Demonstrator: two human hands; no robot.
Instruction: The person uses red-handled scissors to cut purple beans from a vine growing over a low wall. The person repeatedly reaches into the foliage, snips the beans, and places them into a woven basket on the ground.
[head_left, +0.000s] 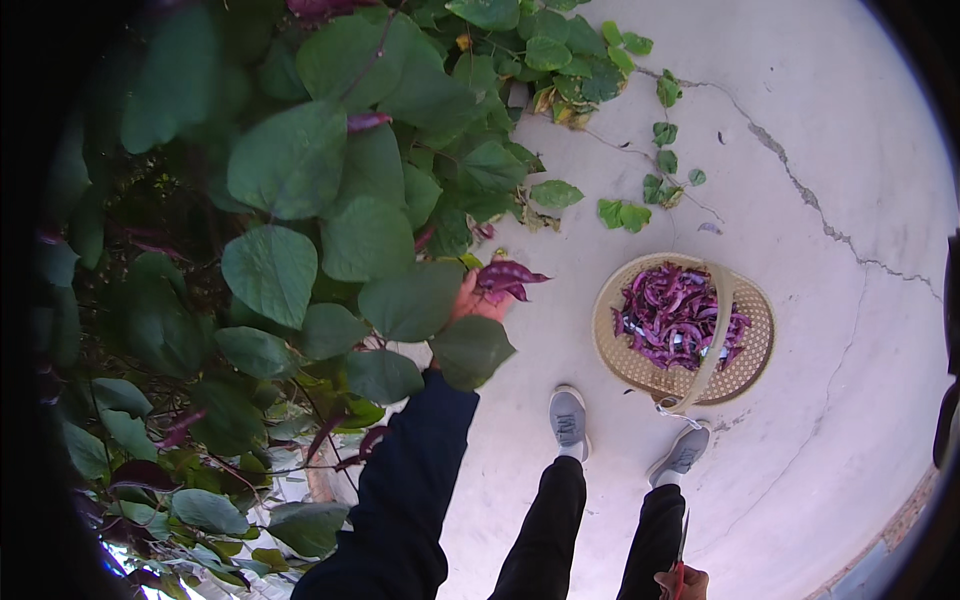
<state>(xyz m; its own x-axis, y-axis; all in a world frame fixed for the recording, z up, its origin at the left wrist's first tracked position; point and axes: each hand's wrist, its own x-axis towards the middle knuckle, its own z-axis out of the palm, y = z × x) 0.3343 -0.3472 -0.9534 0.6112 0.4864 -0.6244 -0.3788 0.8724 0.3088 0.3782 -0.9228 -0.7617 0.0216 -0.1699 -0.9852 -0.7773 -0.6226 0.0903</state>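
Observation:
My left hand (480, 300) reaches in among the broad green leaves, palm up, with several purple bean pods (511, 279) lying on it; leaves hide part of the hand and wrist. Low in the picture, my right hand (686, 583) holds red-handled scissors (680, 566), blades pointing away from me. Beyond my feet and to their right, a woven basket (759, 360) with an arched handle stands on the ground, holding a heap of purple pods (675, 315). More purple pods (180, 429) hang in the leafy vine (277, 172).
The vine fills the left side and spreads over the top. A thin trailing stem with small leaves (666, 161) lies on the cracked concrete ground (810, 322). My grey shoes (568, 420) stand near the basket. A brick edge (900, 521) curves at lower right.

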